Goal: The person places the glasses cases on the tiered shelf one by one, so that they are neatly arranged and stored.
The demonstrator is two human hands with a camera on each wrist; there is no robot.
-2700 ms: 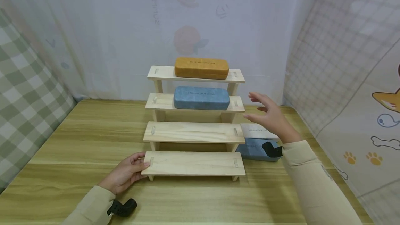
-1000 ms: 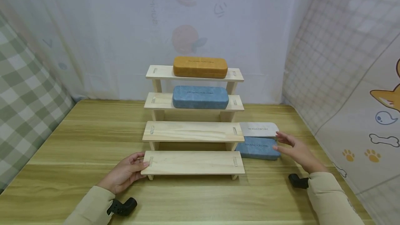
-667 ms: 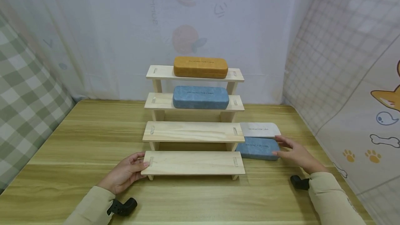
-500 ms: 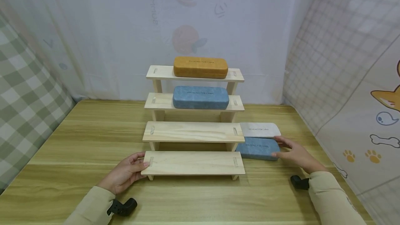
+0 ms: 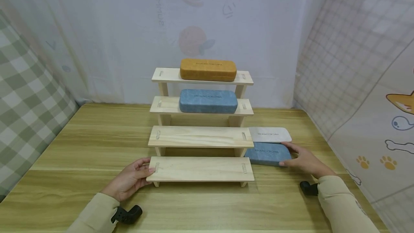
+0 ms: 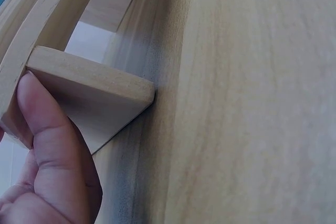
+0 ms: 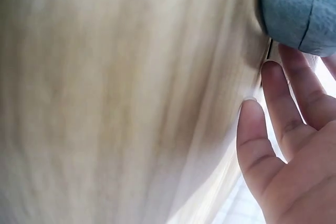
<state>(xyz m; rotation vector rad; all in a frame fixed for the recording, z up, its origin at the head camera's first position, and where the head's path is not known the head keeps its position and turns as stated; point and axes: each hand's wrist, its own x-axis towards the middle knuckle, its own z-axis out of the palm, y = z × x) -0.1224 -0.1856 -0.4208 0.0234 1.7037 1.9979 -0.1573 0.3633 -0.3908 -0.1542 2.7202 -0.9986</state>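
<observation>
On the tabletop [image 5: 77, 146], beside one four-tier stand [image 5: 200, 168] gripped by the left hand [image 5: 129, 179], a blue case [image 5: 266, 154] was pinched by the right hand [image 5: 305, 161]. Grasping seemed in hand; a lift was judged next. Two blue cases were counted, the second blue case [image 5: 208, 101] shelved, plus one orange case [image 5: 208, 70] and one white case [image 5: 271, 134].

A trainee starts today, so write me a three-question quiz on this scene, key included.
1. Multiple choice: which case rests on the top shelf? a) white, b) blue, c) orange
2. True or false: the left hand grips the white case.
3. Fill in: the right hand has its thumb and a finger at the end of the ___ case on the table.

Key:
1. c, the orange case.
2. False; it grips the bottom shelf.
3. Blue case.
</observation>
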